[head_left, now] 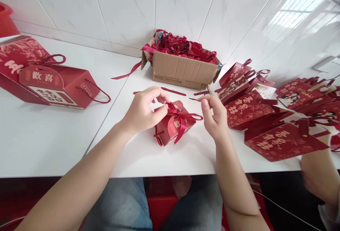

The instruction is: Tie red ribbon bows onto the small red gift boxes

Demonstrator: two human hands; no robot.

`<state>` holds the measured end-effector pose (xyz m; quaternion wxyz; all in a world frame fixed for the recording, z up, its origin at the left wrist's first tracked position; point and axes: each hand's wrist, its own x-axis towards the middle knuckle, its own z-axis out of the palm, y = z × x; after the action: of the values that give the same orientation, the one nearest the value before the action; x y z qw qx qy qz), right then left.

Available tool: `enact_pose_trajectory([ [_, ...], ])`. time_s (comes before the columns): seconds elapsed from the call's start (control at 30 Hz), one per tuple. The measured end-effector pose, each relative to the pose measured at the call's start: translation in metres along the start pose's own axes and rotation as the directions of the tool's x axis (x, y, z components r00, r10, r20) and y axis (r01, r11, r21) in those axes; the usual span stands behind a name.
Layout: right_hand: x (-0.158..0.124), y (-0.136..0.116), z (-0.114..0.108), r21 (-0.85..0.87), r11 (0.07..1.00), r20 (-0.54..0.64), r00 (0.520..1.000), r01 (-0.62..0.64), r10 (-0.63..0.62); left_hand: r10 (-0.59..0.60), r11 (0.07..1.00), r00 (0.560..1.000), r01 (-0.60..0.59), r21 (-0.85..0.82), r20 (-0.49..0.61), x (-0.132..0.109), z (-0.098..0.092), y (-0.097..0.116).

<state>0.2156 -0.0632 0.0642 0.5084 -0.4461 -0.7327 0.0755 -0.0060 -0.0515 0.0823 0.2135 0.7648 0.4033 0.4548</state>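
A small red gift box (166, 128) with gold lettering stands on the white table, a shiny red ribbon (182, 117) tied in a bow across its top. My left hand (148, 108) is at the box's upper left, thumb and fingertips closing on the left part of the ribbon. To the right of the box, my right hand (215, 116) is raised and pinches a thin, dark-tipped red strip (194, 99) between thumb and finger. A twisted red cord (158, 139) hangs at the box's left end. Behind my hands lie flat red strips (174, 91).
A cardboard box (183, 68) heaped with red ribbons (183, 46) stands against the tiled wall. Larger red gift boxes (66, 85) are at left. Several red gift bags (281, 139) crowd the right side, where another person's arm (320, 174) reaches in.
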Motion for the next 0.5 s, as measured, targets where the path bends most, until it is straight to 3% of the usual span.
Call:
enact_pose_trajectory([
  [0.1,0.0,0.0,0.001,0.051,0.998,-0.007,1.0,-0.021,0.021,0.047,0.999,0.995,-0.049,0.023,0.089,0.0,0.0,0.004],
  [0.23,-0.001,-0.005,-0.002,0.09,0.996,0.177,0.983,0.024,-0.04,0.049,0.998,0.99,-0.054,0.039,0.131,-0.001,0.004,0.003],
  [0.37,0.001,-0.007,-0.008,0.103,0.986,0.38,0.911,0.128,-0.158,0.03,0.999,0.987,-0.033,0.016,0.159,-0.002,0.005,0.0],
  [0.5,0.002,-0.003,-0.014,0.1,0.984,0.407,0.896,0.149,-0.177,-0.011,1.0,0.978,0.016,-0.021,0.21,-0.003,0.004,0.001],
])
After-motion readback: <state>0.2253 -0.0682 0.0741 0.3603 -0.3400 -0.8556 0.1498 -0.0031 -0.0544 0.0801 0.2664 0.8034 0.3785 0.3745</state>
